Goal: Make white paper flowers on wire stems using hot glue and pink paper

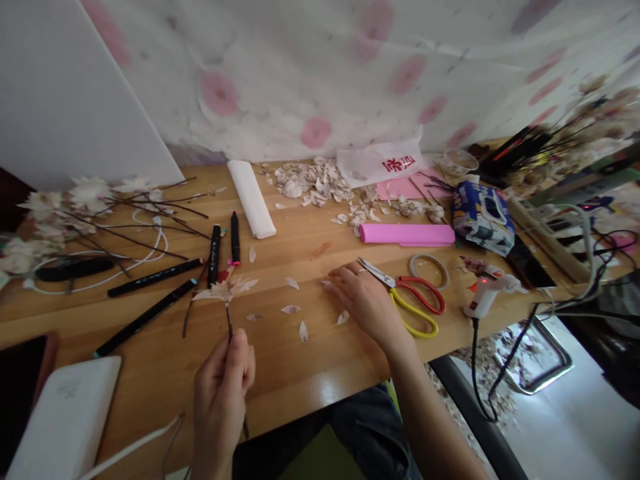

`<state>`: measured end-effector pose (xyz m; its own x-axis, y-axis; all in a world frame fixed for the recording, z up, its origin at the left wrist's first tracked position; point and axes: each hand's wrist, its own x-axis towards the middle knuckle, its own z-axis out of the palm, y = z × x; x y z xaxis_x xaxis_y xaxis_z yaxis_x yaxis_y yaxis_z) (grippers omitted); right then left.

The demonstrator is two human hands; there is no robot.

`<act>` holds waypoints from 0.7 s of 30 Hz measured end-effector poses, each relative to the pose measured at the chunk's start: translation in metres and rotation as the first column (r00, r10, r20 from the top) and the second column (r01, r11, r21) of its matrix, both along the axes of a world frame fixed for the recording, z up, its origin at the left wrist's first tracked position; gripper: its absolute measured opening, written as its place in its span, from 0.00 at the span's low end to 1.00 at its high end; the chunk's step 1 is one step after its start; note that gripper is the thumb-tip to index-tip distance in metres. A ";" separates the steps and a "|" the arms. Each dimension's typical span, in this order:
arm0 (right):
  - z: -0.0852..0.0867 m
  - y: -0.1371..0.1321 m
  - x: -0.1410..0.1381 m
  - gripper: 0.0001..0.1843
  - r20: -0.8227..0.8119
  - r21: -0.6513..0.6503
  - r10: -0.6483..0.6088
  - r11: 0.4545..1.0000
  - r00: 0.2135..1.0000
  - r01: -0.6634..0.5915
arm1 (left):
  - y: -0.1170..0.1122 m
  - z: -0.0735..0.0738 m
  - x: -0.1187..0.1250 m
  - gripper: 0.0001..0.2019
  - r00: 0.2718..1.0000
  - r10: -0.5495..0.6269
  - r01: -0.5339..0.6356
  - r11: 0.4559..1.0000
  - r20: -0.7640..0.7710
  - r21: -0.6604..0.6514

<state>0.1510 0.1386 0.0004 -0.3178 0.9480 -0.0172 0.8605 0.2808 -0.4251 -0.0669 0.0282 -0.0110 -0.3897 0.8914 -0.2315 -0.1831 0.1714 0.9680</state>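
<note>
Left hand (219, 407) pinches the flower stem (229, 320); right hand (363, 303) rests apart.

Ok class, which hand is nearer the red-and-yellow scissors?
Right. The right hand rests just beside the red-and-yellow scissors, by their blades; the left hand is farther away, to their left, pinching a flower stem.

Pale artificial flower (225, 290), dark stem (229, 321) — held upright
</note>
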 end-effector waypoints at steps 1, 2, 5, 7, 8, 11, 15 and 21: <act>-0.003 0.005 -0.002 0.06 0.013 -0.010 -0.004 1.000 1.000 0.005 | -0.002 -0.002 -0.006 0.31 1.000 0.002 -0.002 1.000 0.008 -0.004; -0.007 0.009 -0.004 0.05 0.027 -0.024 -0.008 1.000 1.000 0.009 | -0.003 -0.004 -0.012 0.31 1.000 -0.001 0.001 1.000 0.028 -0.012; -0.014 0.016 -0.005 0.03 0.044 -0.069 -0.012 0.997 0.999 0.015 | -0.005 -0.007 -0.023 0.30 0.991 0.004 0.004 0.998 0.135 -0.057; -0.017 0.018 -0.004 0.04 0.031 -0.093 -0.012 0.996 0.999 0.015 | -0.004 -0.005 -0.023 0.26 0.978 0.009 0.009 0.996 0.210 -0.087; -0.018 0.018 -0.004 0.05 0.019 -0.103 -0.013 0.995 1.000 0.015 | -0.003 -0.003 -0.021 0.24 0.970 0.003 0.019 0.996 0.243 -0.090; -0.018 0.020 -0.002 0.08 -0.036 -0.120 -0.018 0.993 0.999 0.014 | 0.000 0.008 -0.010 0.21 0.940 -0.058 0.083 0.995 0.337 -0.061; -0.021 0.020 -0.001 0.11 -0.132 -0.141 -0.038 0.990 0.991 0.019 | 0.000 0.020 0.006 0.19 0.868 -0.165 0.178 0.984 0.469 0.016; -0.011 0.007 0.005 0.08 -0.297 -0.111 -0.067 0.993 0.953 0.035 | -0.007 0.041 0.027 0.17 0.762 -0.285 0.273 0.956 0.581 0.111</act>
